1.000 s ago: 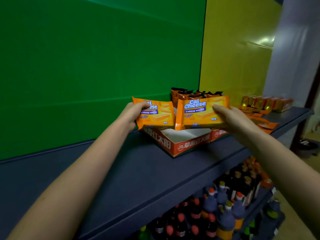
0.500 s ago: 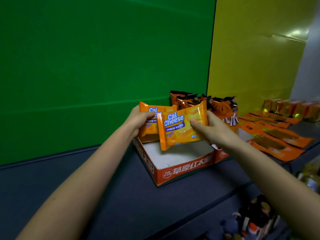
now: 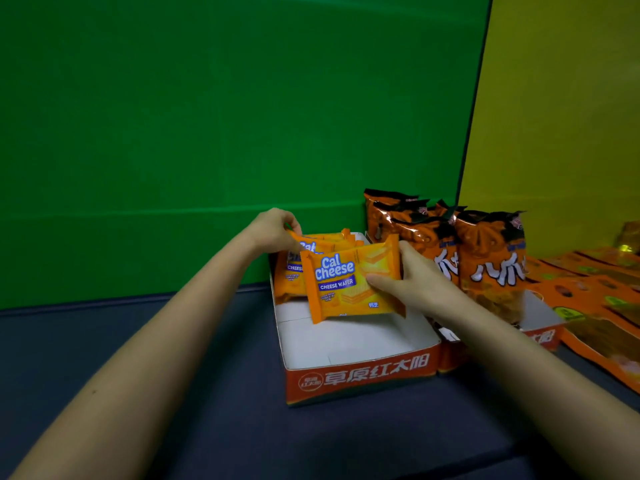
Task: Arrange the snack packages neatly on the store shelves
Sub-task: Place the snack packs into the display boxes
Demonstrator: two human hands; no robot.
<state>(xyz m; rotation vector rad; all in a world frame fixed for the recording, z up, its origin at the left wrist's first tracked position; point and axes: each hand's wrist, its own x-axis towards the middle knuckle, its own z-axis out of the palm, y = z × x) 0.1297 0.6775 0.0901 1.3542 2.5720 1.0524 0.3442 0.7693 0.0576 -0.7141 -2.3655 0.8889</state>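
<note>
An open red-and-white cardboard tray (image 3: 360, 375) sits on the dark blue shelf (image 3: 207, 393) against the green back wall. My right hand (image 3: 412, 282) grips an orange Cal Cheese wafer pack (image 3: 349, 284) by its right edge, upright over the tray's middle. My left hand (image 3: 273, 230) pinches the top of a second wafer pack (image 3: 292, 275) standing at the tray's back, where a few more wafer packs (image 3: 332, 237) lean together.
Orange-and-black snack bags (image 3: 485, 258) stand upright in a second tray just right of the first. Flat orange pouches (image 3: 602, 306) lie on the shelf at far right. A yellow panel (image 3: 561, 116) meets the green wall behind them.
Both hands have lowered the two wafer packs into the tray. The left pack now stands at the back; the right pack has come down in front of it. The view has moved closer.
</note>
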